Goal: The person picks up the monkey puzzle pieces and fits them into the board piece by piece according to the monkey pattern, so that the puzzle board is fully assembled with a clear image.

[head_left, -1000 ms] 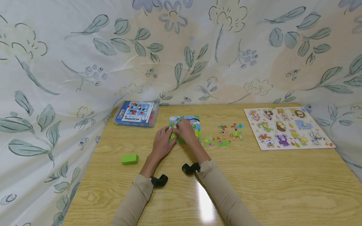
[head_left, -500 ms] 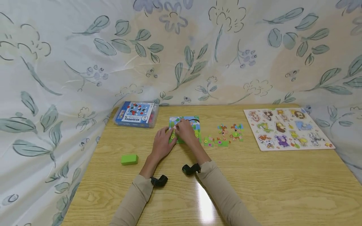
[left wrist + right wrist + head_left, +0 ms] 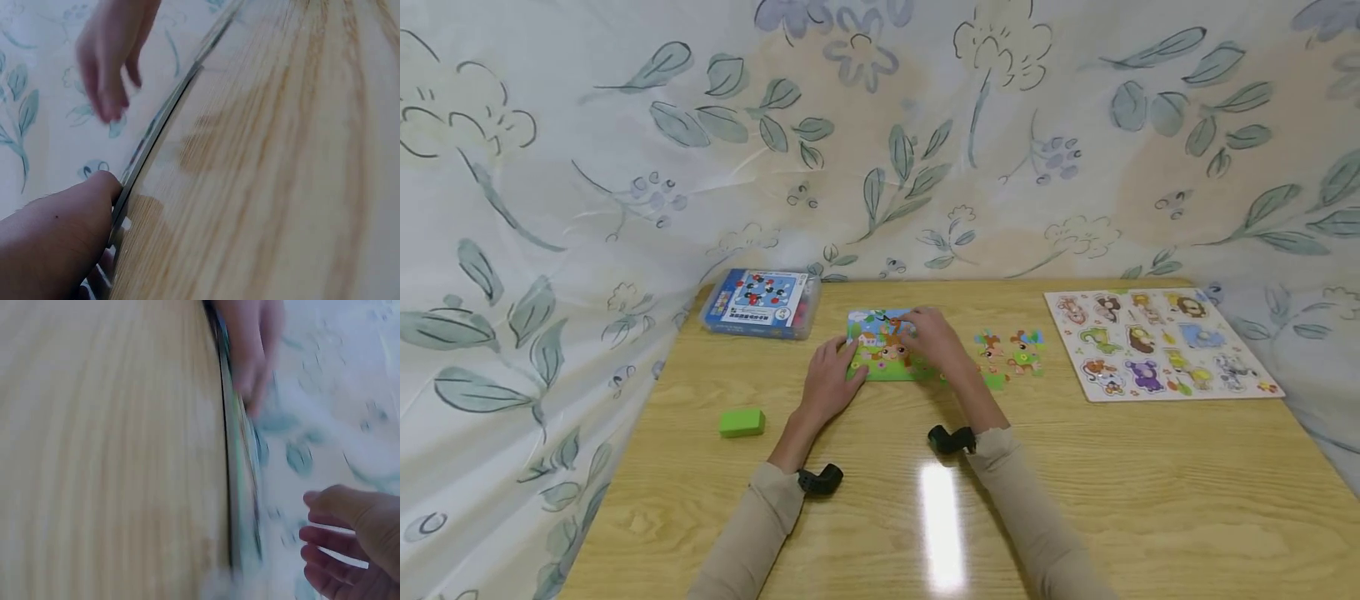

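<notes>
A cartoon jigsaw puzzle (image 3: 883,367) with green grass, blue sky and a monkey face lies flat in its board on the table. My left hand (image 3: 827,377) rests at the board's left edge, fingers extended; in the left wrist view its thumb (image 3: 69,219) touches the rim. Over the puzzle's right side hovers my right hand (image 3: 936,340), apart from the board in the right wrist view, its loosely bent fingers (image 3: 334,540) holding nothing. Loose jigsaw pieces (image 3: 1024,358) lie to the right, some partly hidden by the right hand and forearm.
A plastic box with a blue molecule label (image 3: 762,304) stands at the back left. Nearer lies a green block (image 3: 742,422). A white animal peg board (image 3: 1161,343) lies at the right. Behind the wooden table (image 3: 850,525) hangs a floral cloth (image 3: 880,167).
My right hand has lifted off the puzzle's left part and moved right, leaving a piece there and uncovering the monkey face. The left hand stays at the board's edge.
</notes>
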